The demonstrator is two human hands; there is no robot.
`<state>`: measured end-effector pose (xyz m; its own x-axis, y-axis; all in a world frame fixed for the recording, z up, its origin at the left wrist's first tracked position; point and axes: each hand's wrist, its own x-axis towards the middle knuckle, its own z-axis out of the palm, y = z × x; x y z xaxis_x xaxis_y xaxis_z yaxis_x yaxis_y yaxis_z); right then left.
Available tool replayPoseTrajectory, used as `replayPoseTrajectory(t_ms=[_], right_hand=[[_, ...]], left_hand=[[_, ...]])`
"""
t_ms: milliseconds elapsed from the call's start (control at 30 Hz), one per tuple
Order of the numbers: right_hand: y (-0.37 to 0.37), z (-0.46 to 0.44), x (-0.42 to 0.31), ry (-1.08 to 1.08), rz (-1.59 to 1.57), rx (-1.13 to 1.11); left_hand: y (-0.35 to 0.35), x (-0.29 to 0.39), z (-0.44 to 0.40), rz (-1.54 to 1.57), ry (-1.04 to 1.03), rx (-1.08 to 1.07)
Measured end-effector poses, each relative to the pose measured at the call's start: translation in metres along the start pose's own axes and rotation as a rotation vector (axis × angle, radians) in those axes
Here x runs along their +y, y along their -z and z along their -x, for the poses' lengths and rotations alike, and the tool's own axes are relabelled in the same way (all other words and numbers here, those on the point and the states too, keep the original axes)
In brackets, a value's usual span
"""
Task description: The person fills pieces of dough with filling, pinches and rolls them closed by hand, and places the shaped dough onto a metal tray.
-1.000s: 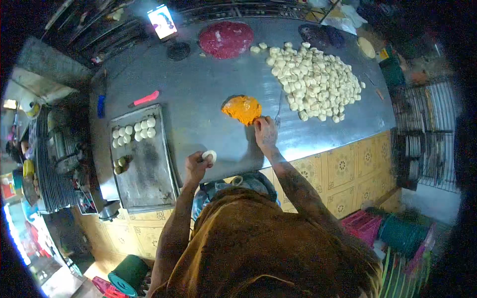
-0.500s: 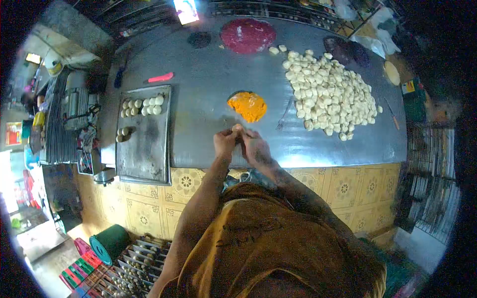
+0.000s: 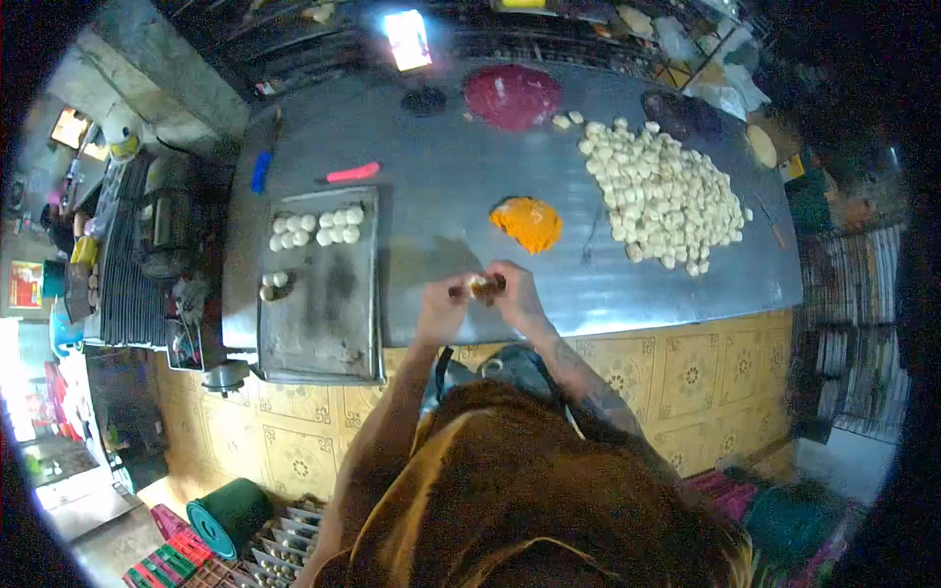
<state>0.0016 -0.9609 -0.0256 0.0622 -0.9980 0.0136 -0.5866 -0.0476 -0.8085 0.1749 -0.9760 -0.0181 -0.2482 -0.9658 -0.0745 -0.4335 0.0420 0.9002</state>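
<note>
Close to the near edge of the table, my left hand [image 3: 442, 310] and my right hand [image 3: 517, 301] meet with bent fingers around a small piece of dough [image 3: 479, 284]. It looks pale with some orange-brown; the fingers hide much of it. Just beyond them lies a mound of orange filling [image 3: 529, 223]. To the right spreads a large heap of pale dough pieces [image 3: 668, 196]. On the left, a metal baking tray [image 3: 319, 338] carries several round white dough balls [image 3: 340, 225] in its far half.
A pink-handled knife [image 3: 353, 172] lies beyond the tray, with a blue object [image 3: 261, 171] to its left. A dark pink mass [image 3: 512, 96] sits at the table's far side. Stacked dark trays [image 3: 123, 265] stand left, and a green bucket [image 3: 230, 514] is on the floor.
The view has shifted, so the table's contents appear further right and lower. My hands have drawn slightly apart, and the dough between them now shows more.
</note>
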Motion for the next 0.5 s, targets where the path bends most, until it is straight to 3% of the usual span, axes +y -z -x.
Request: replayPoseTrajectory(t_ms=[67,133,200,233,300,333,400,467,500], right_hand=[[-0.005,0.003,-0.014,0.074,-0.052,0.022],[-0.009,0.008,-0.014,-0.029,-0.243,-0.034],[0.000,0.011,-0.007,0.056,-0.335,-0.048],[0.003,0.010,0.001,0.138,-0.258,-0.061],[0.011,0.015,0.019,0.219,-0.181,-0.091],[0.014,0.015,0.027,0.155,-0.138,-0.108],[0.024,0.009,0.036,0.111,-0.098,-0.126],[0.037,0.015,0.037,0.076,-0.165,-0.162],[0.046,0.017,0.036,0.083,-0.167,-0.173]], left_hand=[[0.003,0.003,0.010,0.263,0.097,0.049],[-0.008,-0.044,0.011,0.378,0.058,0.042],[-0.020,-0.074,0.009,0.738,0.283,0.016],[-0.019,-0.056,0.008,0.744,0.278,0.024],[-0.022,-0.022,0.016,0.982,0.543,-0.023],[-0.033,-0.026,0.019,0.985,0.539,-0.011],[-0.052,-0.027,0.022,0.586,0.130,0.034],[-0.059,-0.015,0.030,0.439,0.106,0.031],[-0.059,-0.009,0.031,0.227,-0.020,0.055]])
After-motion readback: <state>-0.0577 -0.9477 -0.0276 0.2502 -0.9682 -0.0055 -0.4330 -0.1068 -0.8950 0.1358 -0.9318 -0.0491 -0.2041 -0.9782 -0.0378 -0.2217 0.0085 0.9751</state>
